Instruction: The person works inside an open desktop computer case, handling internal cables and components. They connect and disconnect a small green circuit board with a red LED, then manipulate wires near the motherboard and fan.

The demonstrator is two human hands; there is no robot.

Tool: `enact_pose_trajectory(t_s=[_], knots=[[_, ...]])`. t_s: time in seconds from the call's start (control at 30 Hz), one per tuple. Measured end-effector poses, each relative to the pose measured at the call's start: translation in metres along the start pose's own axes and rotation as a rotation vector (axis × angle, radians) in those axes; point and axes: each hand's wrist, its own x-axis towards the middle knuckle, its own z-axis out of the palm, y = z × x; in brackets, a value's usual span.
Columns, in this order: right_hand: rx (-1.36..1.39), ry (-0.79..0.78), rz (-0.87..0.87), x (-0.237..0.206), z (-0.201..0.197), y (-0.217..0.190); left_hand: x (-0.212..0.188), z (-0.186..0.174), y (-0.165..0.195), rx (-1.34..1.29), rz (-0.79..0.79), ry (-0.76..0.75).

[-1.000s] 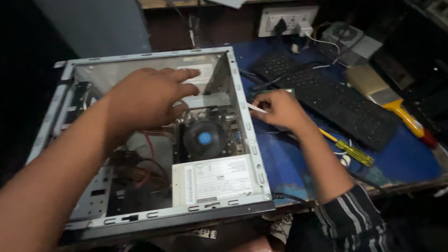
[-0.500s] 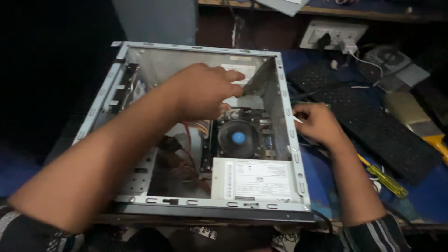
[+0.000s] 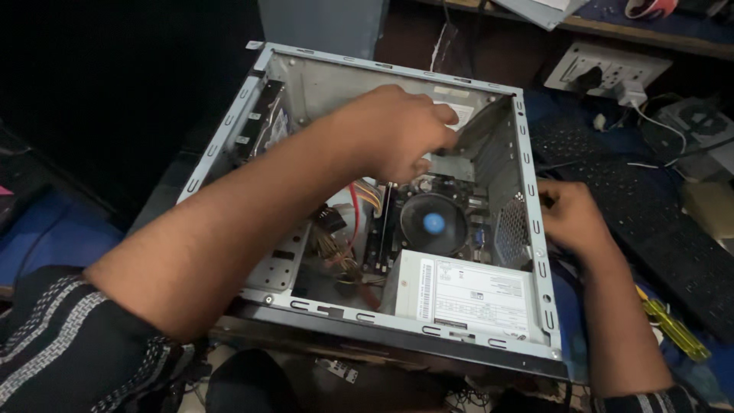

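Note:
An open grey computer case (image 3: 397, 325) lies on its side before me. Inside sit a black cooler fan with a blue hub (image 3: 433, 223), a grey power supply with a white label (image 3: 466, 294) and red and yellow cables (image 3: 359, 195). My left hand (image 3: 397, 134) reaches into the case and its fingers press on a metal part near the far right corner. My right hand (image 3: 569, 214) is outside the case's right wall, fingers curled against its edge. What those fingers grip is hidden.
A black keyboard (image 3: 657, 229) lies right of the case on a blue mat. A yellow-handled screwdriver (image 3: 673, 329) rests near my right forearm. A white wall socket with plugs (image 3: 604, 73) is at the back right. Dark space lies to the left.
The view has shifted so the case sits further right and closer. My left hand has pushed further toward the case's far right corner. My right hand has closed in against the right wall.

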Motion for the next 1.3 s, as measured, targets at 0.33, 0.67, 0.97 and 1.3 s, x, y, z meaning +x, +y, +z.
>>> enact_pose_trajectory(t_s=[0.33,0.67,0.97,1.3], knots=[[-0.020,0.042,-0.209,0.003,0.000,0.005,0.000,0.001,0.000,-0.012,-0.012,-0.024],[0.062,0.044,-0.245,0.001,0.002,0.004,-0.002,-0.001,0.001,0.028,-0.035,-0.026],[-0.022,0.048,-0.188,0.000,0.000,-0.007,-0.002,-0.003,0.001,0.027,-0.023,-0.069],[-0.041,0.063,-0.247,-0.001,0.000,-0.011,-0.004,0.001,-0.003,-0.028,-0.027,-0.043]])
